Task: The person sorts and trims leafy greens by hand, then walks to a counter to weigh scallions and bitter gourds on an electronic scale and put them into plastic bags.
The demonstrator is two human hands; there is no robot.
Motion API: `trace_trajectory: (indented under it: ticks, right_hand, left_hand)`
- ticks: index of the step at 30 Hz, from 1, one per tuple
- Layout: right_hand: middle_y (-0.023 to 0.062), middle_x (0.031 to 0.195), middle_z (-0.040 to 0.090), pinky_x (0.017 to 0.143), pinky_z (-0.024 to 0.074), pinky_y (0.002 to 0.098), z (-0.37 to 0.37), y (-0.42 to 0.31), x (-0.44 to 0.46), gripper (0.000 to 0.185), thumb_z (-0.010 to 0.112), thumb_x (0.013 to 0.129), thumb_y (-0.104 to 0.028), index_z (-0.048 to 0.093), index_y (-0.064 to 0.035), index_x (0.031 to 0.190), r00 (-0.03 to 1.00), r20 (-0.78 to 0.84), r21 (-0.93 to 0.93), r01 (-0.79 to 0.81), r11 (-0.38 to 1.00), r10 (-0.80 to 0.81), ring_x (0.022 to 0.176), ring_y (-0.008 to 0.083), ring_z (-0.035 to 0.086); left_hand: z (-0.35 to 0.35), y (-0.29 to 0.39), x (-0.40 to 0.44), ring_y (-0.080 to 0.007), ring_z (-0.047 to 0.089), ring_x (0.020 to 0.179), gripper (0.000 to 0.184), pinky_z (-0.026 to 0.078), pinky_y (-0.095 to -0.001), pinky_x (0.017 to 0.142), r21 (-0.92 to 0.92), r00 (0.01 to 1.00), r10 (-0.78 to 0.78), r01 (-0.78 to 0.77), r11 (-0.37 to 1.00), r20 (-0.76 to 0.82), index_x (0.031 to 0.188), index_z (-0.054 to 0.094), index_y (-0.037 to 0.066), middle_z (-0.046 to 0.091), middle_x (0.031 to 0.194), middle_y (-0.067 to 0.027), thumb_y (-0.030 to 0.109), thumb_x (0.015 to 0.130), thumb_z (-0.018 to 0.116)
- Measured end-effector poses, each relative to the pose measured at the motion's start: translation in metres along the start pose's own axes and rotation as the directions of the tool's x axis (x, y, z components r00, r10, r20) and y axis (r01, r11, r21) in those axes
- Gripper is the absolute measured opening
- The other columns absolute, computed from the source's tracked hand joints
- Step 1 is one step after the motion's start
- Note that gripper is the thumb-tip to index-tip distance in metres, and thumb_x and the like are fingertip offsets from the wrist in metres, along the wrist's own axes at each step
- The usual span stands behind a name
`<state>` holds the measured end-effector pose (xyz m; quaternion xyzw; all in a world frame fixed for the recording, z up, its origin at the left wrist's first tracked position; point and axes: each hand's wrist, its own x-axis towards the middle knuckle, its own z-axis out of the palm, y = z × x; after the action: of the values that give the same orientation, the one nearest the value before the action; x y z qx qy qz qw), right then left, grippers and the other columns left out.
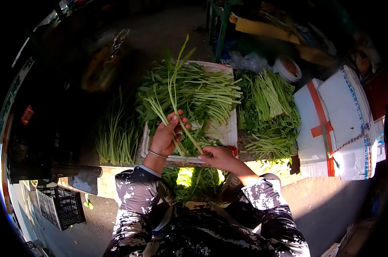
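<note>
My left hand (165, 136), wearing a bracelet, is closed around a few long green stalks (159, 109) that look like water spinach. One longer stalk (173, 88) rises above the fingers and slants down to the right. At its cut lower end, my right hand (217, 156) pinches it between thumb and fingers. Something red (233, 150) shows beside the right hand, too little of it to name. Beneath both hands lies a white foam tray (221, 132), with a heap of the same greens (194, 90) across its far part. More leaves (198, 180) lie near my lap.
Bundled greens (271, 96) are stacked right of the tray, and loose stalks (117, 143) stand at its left. White foam boxes (339, 124) with red tape occupy the right side. A black crate (61, 207) sits low at left; a white tub (287, 69) stands behind.
</note>
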<state>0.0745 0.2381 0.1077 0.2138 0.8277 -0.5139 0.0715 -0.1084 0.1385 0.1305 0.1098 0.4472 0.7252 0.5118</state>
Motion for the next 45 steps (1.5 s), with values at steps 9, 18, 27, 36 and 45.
trace_trajectory:
  ticks: [9,18,27,36,45]
  right_hand:
    - [0.0081,0.07,0.06,0.054,0.0424,0.03,0.008,0.005,0.004,0.027,0.059,0.08,-0.028,0.057,-0.0039,0.092,0.973,-0.201,-0.003,0.112,0.994,-0.11,0.059,0.0185,0.056]
    - [0.0037,0.122,0.046,0.08,0.0454,0.0347,-0.018,-0.021,0.003,0.036,0.05,0.081,-0.013,0.046,-0.0123,0.117,0.696,-0.478,-0.523,0.263,0.811,-0.535,0.1,0.0243,0.052]
    - [0.0104,0.09,0.06,0.07,0.0466,0.0356,-0.015,-0.009,0.006,0.021,0.055,0.08,-0.017,0.056,-0.0075,0.098,0.651,-0.552,-0.451,0.292,0.843,-0.521,0.082,0.0278,0.057]
    - [0.0096,0.076,0.061,0.058,0.0467,0.0314,-0.017,-0.008,0.004,0.014,0.06,0.076,-0.014,0.06,-0.0032,0.084,0.715,-0.577,-0.373,0.2,0.906,-0.395,0.065,0.0205,0.059]
    - [0.004,0.07,0.061,0.054,0.0417,0.0226,-0.02,0.008,0.016,0.016,0.059,0.077,-0.012,0.06,0.0029,0.084,0.763,-0.639,0.375,0.201,0.905,0.095,0.058,0.0074,0.052]
  left_hand:
    - [0.007,-0.005,-0.002,-0.0087,0.057,0.072,0.022,0.033,-0.0176,0.042,0.025,1.0,-0.012,0.011,1.0,0.006,0.107,0.05,0.011,0.057,0.082,0.0004,0.024,0.089,0.046]
    - [0.022,-0.036,-0.015,-0.0083,0.054,0.058,0.017,0.034,-0.0185,0.039,0.227,0.967,-0.201,0.163,0.96,0.157,0.096,0.053,0.008,0.055,0.073,0.0005,0.023,0.088,0.049]
    - [0.018,-0.04,-0.017,-0.0105,0.056,0.057,0.015,0.034,-0.0198,0.039,0.298,0.983,-0.162,0.129,0.946,0.086,0.092,0.052,0.007,0.058,0.072,-0.0014,0.02,0.086,0.054]
    - [0.014,-0.047,-0.015,-0.0104,0.056,0.056,0.018,0.035,-0.019,0.038,0.424,0.976,-0.175,0.105,0.9,0.129,0.093,0.052,0.005,0.059,0.073,-0.0036,0.02,0.085,0.055]
    - [0.017,-0.043,-0.016,-0.0111,0.056,0.057,0.016,0.036,-0.02,0.04,0.31,0.978,-0.198,0.167,0.936,0.069,0.094,0.052,0.006,0.059,0.073,-0.0026,0.02,0.086,0.054]
